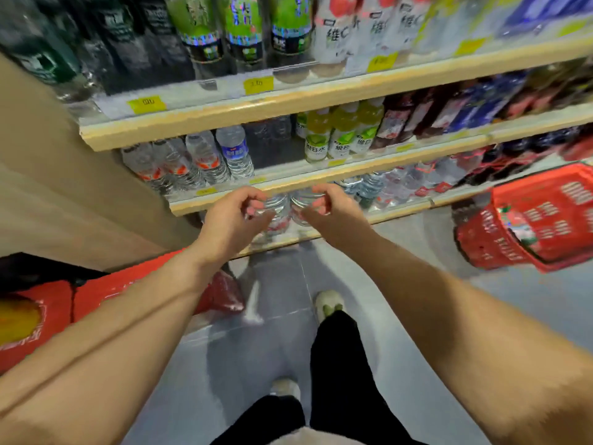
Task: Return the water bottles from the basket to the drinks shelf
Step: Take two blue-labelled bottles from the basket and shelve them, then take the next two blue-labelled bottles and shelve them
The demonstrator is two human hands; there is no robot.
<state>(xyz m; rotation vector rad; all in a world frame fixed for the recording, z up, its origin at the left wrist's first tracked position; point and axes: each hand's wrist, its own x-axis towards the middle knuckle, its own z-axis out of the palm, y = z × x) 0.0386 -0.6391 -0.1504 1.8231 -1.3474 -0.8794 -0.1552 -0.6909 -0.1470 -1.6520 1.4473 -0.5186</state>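
Observation:
Two clear ribbed water bottles, one (pixel 277 210) beside the other (pixel 301 205), stand side by side at the front of the lowest drinks shelf (pixel 401 209). My left hand (pixel 236 216) is just left of them and my right hand (pixel 327 205) just right. The fingers of both hands are loosely curled and not wrapped around either bottle. The red plastic basket (pixel 561 200) sits tilted at the right by the shelf's foot, with a labelled bottle (pixel 519 229) showing inside it. More water bottles (pixel 205 159) fill the left of the middle shelf.
The middle shelf (pixel 353 170) has a dark gap (pixel 272 146) between the water and some yellow-green drinks (pixel 340 136). A beige side panel (pixel 64 187) closes the shelving on the left. Red cartons (pixel 48 309) lie low at the left. My feet stand on grey floor tiles (pixel 465 300).

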